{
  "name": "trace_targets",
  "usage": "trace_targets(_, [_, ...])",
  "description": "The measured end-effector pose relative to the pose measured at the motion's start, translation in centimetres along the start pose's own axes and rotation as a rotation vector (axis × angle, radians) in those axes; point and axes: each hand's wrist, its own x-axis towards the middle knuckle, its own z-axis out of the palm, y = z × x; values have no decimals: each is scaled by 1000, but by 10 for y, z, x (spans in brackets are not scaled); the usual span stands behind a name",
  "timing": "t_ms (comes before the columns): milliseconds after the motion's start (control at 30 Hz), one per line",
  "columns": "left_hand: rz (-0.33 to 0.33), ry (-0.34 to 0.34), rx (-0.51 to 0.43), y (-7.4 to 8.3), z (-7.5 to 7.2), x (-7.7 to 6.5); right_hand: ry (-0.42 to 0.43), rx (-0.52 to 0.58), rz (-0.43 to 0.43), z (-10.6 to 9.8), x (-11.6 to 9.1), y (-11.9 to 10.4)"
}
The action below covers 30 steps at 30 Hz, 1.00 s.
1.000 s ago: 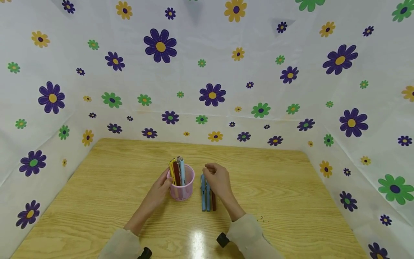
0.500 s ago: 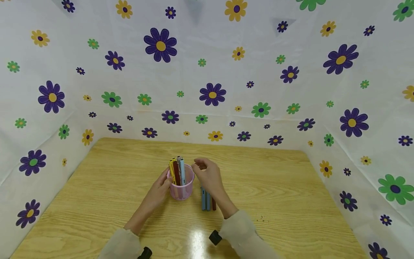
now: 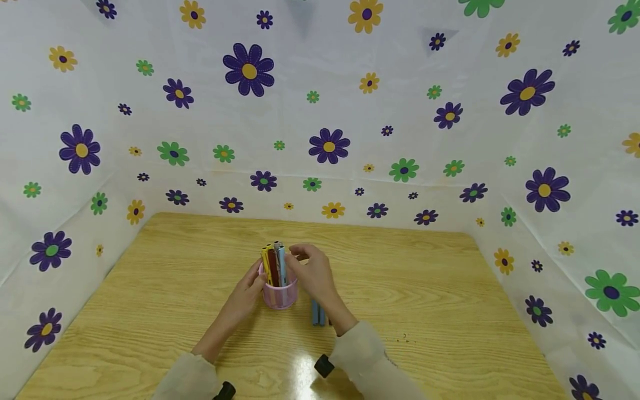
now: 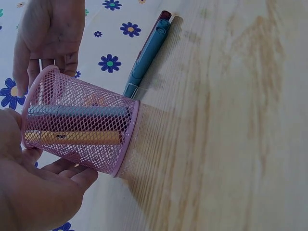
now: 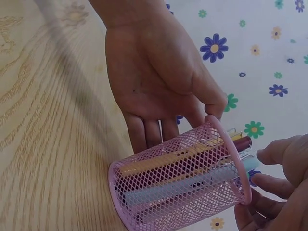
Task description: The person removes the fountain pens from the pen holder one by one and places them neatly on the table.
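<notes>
A pink mesh pen cup [image 3: 280, 298] stands on the table with several pens in it: yellow ones [image 3: 265, 260], a dark red one [image 3: 273, 268] and a light blue one [image 3: 282, 265]. My left hand [image 3: 243, 296] grips the cup's left side, thumb at the rim and fingers round the mesh. From the right, my right hand [image 3: 314, 276] reaches to the rim. Its thumb and forefinger [image 5: 274, 185] stand apart, close to the light blue pen's end [image 5: 250, 163]. Beside the cup lie two blue pens [image 3: 318, 315] and a dark red pen [image 4: 165, 15], partly hidden under my right hand in the head view.
The wooden table [image 3: 425, 289] meets white flower-patterned sheeting [image 3: 330, 183] at the back and both sides. A few dark specks [image 3: 404, 338] lie right of my right forearm.
My right hand has moved left from over the loose pens to the cup's rim, beside the light blue pen. My left hand and the cup have stayed in place.
</notes>
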Motion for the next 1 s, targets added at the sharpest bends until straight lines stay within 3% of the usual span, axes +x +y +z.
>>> trace_targets(167, [12, -8, -20, 1, 0, -1, 4, -3, -18, 6, 0, 2])
trace_targets(500, [23, -15, -48, 3, 1, -3, -28, -60, 42, 15, 2, 6])
trace_targets(800, [30, 6, -22, -1, 1, 1, -7, -81, 15, 17, 4, 11])
trace_targets(1000, [16, 22, 2, -3, 1, 2, 9, -42, 47, 15, 3, 15])
